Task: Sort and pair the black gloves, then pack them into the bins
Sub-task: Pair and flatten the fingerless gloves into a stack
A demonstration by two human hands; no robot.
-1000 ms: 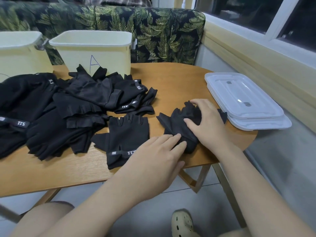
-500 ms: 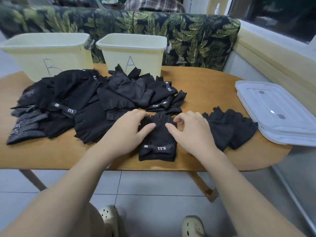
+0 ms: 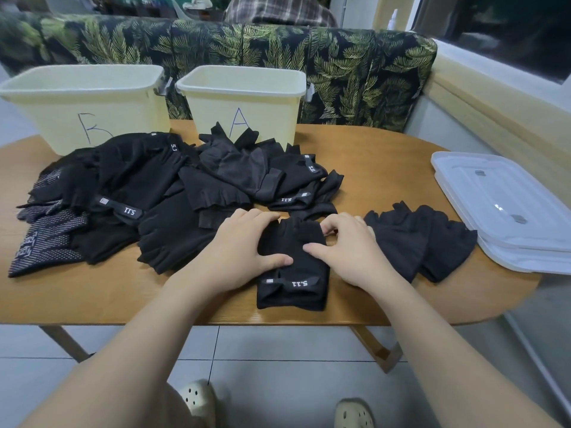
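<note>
Both hands are now working on a new glove point(image 3: 292, 261) near the front edge of the table point(image 3: 386, 168), while one second ago they were pressing on the folded gloves point(image 3: 420, 239) that are now lying alone to the right, just beside the stacked clear lids point(image 3: 506, 211). From this I am judging that one pair is finished and put aside, and I am starting the next one. My left hand point(image 3: 238, 251) is lying on the left side of the glove, the fingers curling over its upper edge and the thumb pressing on the cloth. My right hand point(image 3: 349, 251) is doing the same on the right side, the fingertips bending at the upper corner and the thumb pointing to the middle; I think both are pinching the cloth, but a firm grip I cannot confirm. The big pile of gloves point(image 3: 148, 196) is waiting behind, still unsorted. Bin A point(image 3: 244, 97) and bin B point(image 3: 83, 97) are standing at the far side of the table, with some gloves leaning against their front walls. Only the rims and front walls are showing to me, so what is inside I cannot tell. I am judging that packing is not yet begun.
</note>
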